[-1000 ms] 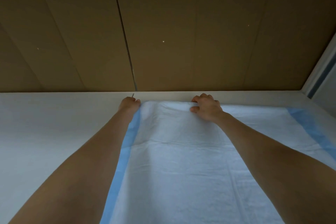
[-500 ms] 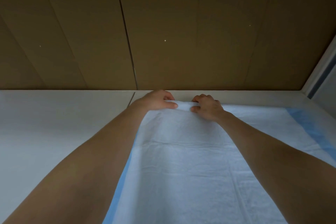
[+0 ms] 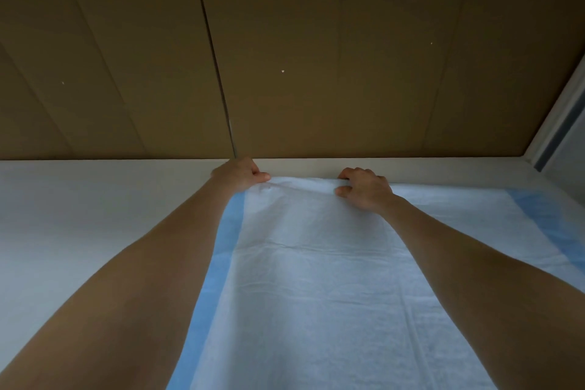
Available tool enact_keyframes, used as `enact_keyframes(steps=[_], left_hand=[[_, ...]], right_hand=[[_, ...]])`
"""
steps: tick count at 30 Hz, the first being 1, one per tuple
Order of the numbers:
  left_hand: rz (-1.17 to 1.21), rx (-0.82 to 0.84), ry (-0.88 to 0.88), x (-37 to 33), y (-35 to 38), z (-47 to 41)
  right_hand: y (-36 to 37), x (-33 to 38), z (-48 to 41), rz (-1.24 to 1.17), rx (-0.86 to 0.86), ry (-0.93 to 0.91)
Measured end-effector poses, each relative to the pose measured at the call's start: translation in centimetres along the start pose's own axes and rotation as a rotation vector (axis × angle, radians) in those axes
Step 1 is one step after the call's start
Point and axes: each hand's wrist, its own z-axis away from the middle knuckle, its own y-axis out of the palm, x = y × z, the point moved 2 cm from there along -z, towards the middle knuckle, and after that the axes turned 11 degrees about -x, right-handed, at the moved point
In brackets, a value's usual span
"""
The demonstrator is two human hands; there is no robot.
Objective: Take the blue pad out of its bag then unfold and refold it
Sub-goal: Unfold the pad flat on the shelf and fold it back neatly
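The blue pad [image 3: 316, 279] lies spread out flat on the white table [image 3: 79, 231], filling the middle and lower right of the picture. It is white in the middle, with a blue strip [image 3: 226, 250] down its left side. Its far edge sits close to the brown wall [image 3: 316, 57] at the top. I cannot see the bag anywhere.

Both arms reach far out. The left hand [image 3: 240, 174], just left of the middle of the picture, is curled up and pinches the far left corner of the pad. The right hand [image 3: 364, 188], a bit right of the middle, has its fingers bent over the far edge and its thumb on the near side, so it grips the edge too.

I think the pad is all opened and the folding back is about to start. Here is what could go wrong. The two hands hold only the left part of the far edge, so nobody holds the right part. If the hands pull the edge toward the person, the right side may lag and drag, and the fold would come out crooked. The pad looks thin and soft, so it may also bunch up or crease. A weak pinch could let the corner slip out
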Motion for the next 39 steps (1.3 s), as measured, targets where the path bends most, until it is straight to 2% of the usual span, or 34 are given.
enact_keyframes(steps=[5,12,15,17,19,20,23,26,29,36,39], left_hand=[[-0.246,-0.075,-0.094,0.2,1.1,-0.3],[-0.573,-0.031,-0.057,-0.4,3.1,0.2],[-0.533,-0.147,0.129,-2.4,3.0,0.4],[-0.342,-0.222,0.336,-4.1,3.3,1.0],[-0.191,-0.144,0.498,-5.8,4.0,2.2],[-0.179,-0.069,0.520,-6.4,4.5,2.8],[-0.252,0.100,0.425,-6.8,5.7,4.0],[-0.303,0.141,0.369,-6.7,6.1,4.5],[-0.281,0.154,0.321,-6.5,6.3,4.7],[-0.265,0.129,0.266,-6.2,6.6,4.6],[-0.167,-0.032,0.187,-6.2,5.8,5.8]], right_hand=[[0.9,0.3,-0.7,-0.076,0.005,0.020],[2.1,1.2,-1.6,-0.021,-0.045,-0.047],[2.2,1.3,-1.5,0.056,-0.052,-0.057],[2.1,1.4,-1.0,0.137,-0.074,-0.079],[1.7,0.9,-0.3,0.168,-0.116,-0.073],[1.3,0.5,0.1,0.166,-0.140,-0.055],[-0.1,-2.2,1.7,0.185,-0.138,0.019],[-1.0,-5.9,3.1,0.237,-0.031,0.114],[-1.3,-8.7,3.8,0.192,0.024,0.196],[-1.5,-9.1,3.6,0.177,0.055,0.225],[-2.2,-8.4,4.3,0.178,-0.004,0.249]])
